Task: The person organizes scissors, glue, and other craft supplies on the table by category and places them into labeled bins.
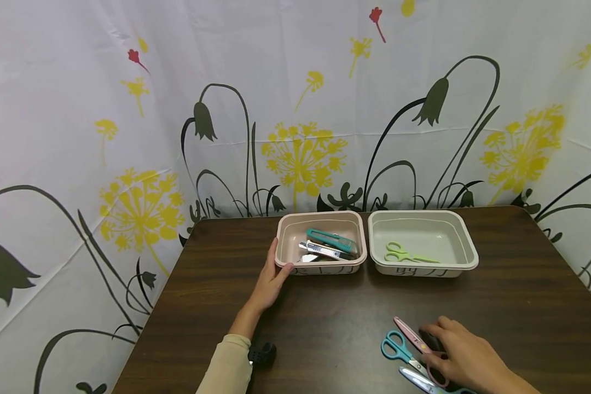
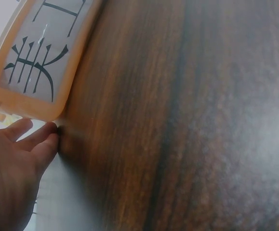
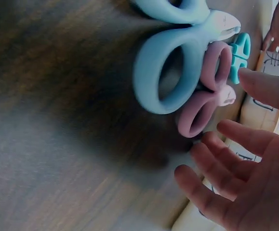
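My left hand (image 1: pixel 268 284) rests against the near left corner of a pink bin (image 1: pixel 321 218), thumb at the front and fingers along the left side, fairly straight. Utility knives lie in the bin, among them a teal one (image 1: pixel 332 241) and a silver one (image 1: pixel 325 250). My right hand (image 1: pixel 465 353) hovers by pink scissors (image 1: pixel 409 332), its fingers loosely bent; in the right wrist view nothing is between them. Beside these lie teal-handled scissors (image 1: pixel 394 346) and light blue scissors (image 1: pixel 418 378), partly cut off by the frame.
A pale green bin (image 1: pixel 421 218) with light green scissors (image 1: pixel 409 255) in it stands right of the pink bin. Both are at the back edge of the dark wooden table (image 1: pixel 325 328). A flower-printed curtain (image 1: pixel 285 65) hangs behind. Paper labels with black characters (image 2: pixel 38 62) show on the bin fronts.
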### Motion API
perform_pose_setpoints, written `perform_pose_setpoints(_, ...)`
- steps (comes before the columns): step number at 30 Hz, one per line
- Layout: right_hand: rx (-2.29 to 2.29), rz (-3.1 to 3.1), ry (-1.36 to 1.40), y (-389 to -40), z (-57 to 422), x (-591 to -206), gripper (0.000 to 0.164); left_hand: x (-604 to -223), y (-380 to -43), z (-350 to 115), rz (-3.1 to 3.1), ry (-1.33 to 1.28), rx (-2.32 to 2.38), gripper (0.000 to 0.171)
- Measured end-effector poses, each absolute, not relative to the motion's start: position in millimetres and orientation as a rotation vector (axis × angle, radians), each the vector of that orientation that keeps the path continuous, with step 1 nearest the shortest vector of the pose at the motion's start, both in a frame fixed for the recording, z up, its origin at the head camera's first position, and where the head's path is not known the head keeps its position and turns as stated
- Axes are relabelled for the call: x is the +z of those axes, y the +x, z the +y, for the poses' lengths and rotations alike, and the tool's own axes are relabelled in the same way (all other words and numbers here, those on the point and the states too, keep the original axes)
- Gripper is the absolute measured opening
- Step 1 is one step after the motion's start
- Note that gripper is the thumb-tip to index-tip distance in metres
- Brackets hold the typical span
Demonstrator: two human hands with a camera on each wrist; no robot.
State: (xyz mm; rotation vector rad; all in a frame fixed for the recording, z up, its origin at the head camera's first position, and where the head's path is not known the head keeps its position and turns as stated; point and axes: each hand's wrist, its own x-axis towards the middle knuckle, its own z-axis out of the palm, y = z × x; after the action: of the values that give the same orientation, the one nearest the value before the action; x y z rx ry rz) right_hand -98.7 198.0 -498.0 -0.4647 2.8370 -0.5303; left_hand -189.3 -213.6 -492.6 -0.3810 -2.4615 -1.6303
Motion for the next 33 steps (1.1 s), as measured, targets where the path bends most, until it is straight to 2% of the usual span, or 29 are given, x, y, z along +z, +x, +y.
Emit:
perform_pose_setpoints(10, -0.551, 2.811, -0.585, -93, 208, -503, 0.039, -494, -190, -213, -2.464, -0.378, -1.629, 0.074)
perform_pose_setpoints(17, -0.550, 2.793, -0.672, -94, 211, -504, 0.039, -493, -191, -213, -2.460, -0.381, -1.629, 0.074)
perform_pose_setpoints(27, -0.566, 2.874, -0.656, -89, 207, -506, 0.021, -495, -191, -213, -2.458, -0.372, -1.639, 0.074)
perform_pose_setpoints(33, -0.589, 2.889, -0.730, -89, 208, -509, 0.018, -494, -190, -213, -2.466, -0.370, -1.637, 0.074)
